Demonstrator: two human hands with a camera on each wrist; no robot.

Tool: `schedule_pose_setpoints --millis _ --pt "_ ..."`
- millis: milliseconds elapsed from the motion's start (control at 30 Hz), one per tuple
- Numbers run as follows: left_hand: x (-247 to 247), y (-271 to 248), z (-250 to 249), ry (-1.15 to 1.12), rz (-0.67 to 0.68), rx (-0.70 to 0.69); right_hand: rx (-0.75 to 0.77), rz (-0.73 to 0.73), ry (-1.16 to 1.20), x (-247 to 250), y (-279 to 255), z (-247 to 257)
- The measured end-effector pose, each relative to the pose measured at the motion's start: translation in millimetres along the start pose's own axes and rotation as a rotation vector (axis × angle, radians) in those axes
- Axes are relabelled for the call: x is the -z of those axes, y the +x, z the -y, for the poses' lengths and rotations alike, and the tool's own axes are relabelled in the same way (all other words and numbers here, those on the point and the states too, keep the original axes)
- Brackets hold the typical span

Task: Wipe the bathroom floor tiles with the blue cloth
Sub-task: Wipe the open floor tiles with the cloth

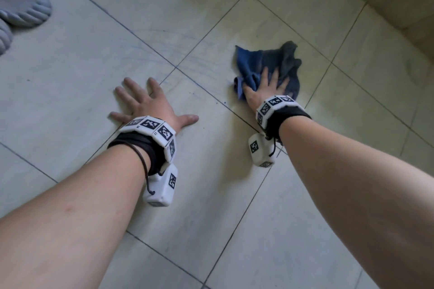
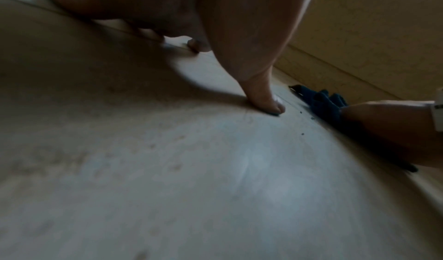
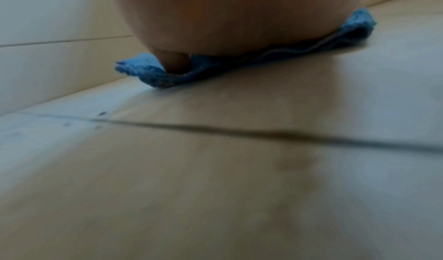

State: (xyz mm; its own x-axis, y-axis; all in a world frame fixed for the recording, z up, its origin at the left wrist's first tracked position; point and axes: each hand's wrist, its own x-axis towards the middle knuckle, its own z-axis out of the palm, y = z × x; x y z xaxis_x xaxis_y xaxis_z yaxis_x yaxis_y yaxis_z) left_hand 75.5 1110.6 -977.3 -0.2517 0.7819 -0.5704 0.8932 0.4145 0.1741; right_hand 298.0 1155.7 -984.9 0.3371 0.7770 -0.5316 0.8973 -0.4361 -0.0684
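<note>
The right hand [image 1: 265, 88] lies flat with fingers spread on the crumpled blue cloth [image 1: 270, 63], pressing it against the floor tiles [image 1: 211, 183] for wiping. The left hand [image 1: 150, 103], empty and splayed, braces body weight.

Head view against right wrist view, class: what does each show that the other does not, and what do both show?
Only the head view shows the left hand spread flat on the floor tiles, a grey mat at the top left, and faint blue streaks on the tiles. Only the right wrist view shows, from floor level, the underside of the right hand pressing down. Both show the crumpled blue cloth under that hand, and a dark grout line.
</note>
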Motion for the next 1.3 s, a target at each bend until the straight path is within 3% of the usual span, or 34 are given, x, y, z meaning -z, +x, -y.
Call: schedule_pose_setpoints --millis 133,233,400,633,900,1067,1167,1300 --pt "0.5 0.1 0.9 0.003 -0.003 0.0 0.172 0.021 -0.016 -15.2 -13.6 17.2" --pt "0.0 -0.2 0.9 0.004 -0.007 0.0 0.231 0.025 -0.031 -28.6 -30.1 -2.8" --pt "0.0 0.4 0.7 0.007 0.002 0.015 0.07 0.012 0.039 -22.9 -33.9 -40.7" --pt "0.9 8.6 -7.4 0.018 0.0 0.059 -0.09 0.002 0.167 0.9 -1.5 10.3" --pt "2.3 4.4 -9.1 0.013 -0.006 0.063 -0.061 0.02 0.126 2.0 -2.1 20.8" --pt "3.3 1.7 -8.5 0.005 -0.005 0.045 0.175 0.058 0.088 -13.7 -17.5 36.0" --pt "3.9 0.9 -0.9 0.0 -0.01 0.019 0.234 0.046 0.088 -25.8 -29.0 26.1" --pt "6.5 4.8 16.3 -0.014 -0.025 0.036 0.026 0.005 0.115 -27.1 -27.4 -17.0"
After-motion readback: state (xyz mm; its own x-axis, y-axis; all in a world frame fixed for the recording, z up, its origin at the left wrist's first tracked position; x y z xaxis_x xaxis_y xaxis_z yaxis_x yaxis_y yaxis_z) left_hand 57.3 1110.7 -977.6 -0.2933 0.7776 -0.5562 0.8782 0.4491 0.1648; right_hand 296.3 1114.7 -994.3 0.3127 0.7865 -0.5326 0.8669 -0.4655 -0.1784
